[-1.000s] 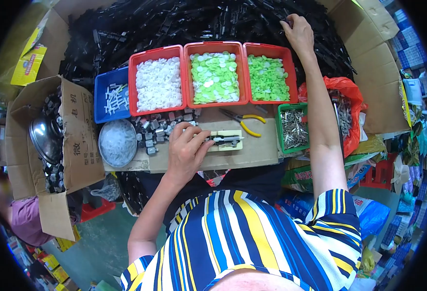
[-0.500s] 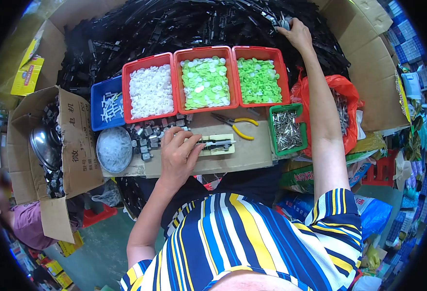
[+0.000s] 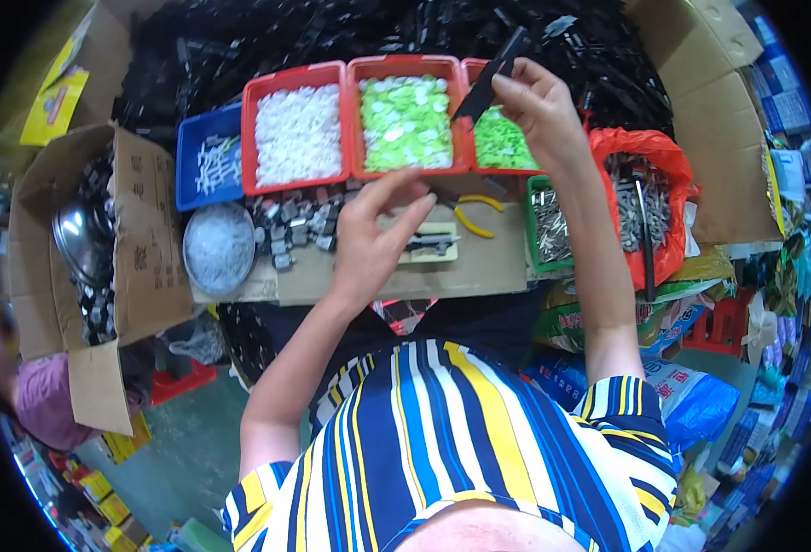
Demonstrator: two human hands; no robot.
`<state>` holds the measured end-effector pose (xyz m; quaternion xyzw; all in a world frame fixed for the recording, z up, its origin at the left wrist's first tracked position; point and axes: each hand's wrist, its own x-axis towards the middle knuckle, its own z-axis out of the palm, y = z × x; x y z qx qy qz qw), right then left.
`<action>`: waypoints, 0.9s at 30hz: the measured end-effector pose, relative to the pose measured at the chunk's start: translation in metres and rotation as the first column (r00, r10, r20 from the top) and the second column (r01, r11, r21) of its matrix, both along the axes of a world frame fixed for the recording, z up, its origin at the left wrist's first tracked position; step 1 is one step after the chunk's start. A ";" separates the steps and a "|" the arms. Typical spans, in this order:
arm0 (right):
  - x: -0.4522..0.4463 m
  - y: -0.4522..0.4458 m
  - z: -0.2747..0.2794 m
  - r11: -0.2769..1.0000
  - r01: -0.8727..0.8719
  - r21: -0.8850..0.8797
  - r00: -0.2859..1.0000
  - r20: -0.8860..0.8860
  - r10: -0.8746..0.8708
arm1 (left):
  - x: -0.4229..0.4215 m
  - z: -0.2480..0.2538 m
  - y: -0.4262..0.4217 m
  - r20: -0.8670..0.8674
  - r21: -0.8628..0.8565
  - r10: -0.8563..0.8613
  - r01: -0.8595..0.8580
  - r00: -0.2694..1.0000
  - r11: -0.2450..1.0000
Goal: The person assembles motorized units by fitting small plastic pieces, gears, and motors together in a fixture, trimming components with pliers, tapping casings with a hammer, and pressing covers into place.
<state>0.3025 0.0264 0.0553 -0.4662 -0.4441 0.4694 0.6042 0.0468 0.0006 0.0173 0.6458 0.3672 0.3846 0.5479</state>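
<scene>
The black strip [image 3: 486,85] slants left of the right hand [image 3: 542,106], whose grip pinches it along its length; the left hand [image 3: 373,237], its grip released, is beside the cream block [image 3: 442,252]

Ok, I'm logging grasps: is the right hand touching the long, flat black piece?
Touching. The head view shows the right hand with its fingers on the edge of the long, flat black piece, which juts out either way.
</scene>
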 end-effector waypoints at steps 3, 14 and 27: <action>-0.060 -0.027 -0.010 0.999 -0.038 -0.009 0.988 -0.147 0.036 | 0.014 0.013 0.000 0.316 -0.352 0.086 0.033 0.945 0.936; -0.085 -0.084 -0.010 0.954 -0.052 0.294 0.522 0.823 -0.225 | -0.041 0.003 0.011 0.155 -0.477 -0.190 0.242 0.969 0.845; -0.108 -0.099 -0.054 0.981 -0.136 0.141 0.466 0.882 -0.062 | -0.074 -0.013 0.008 -0.156 0.040 0.199 -0.195 0.967 0.980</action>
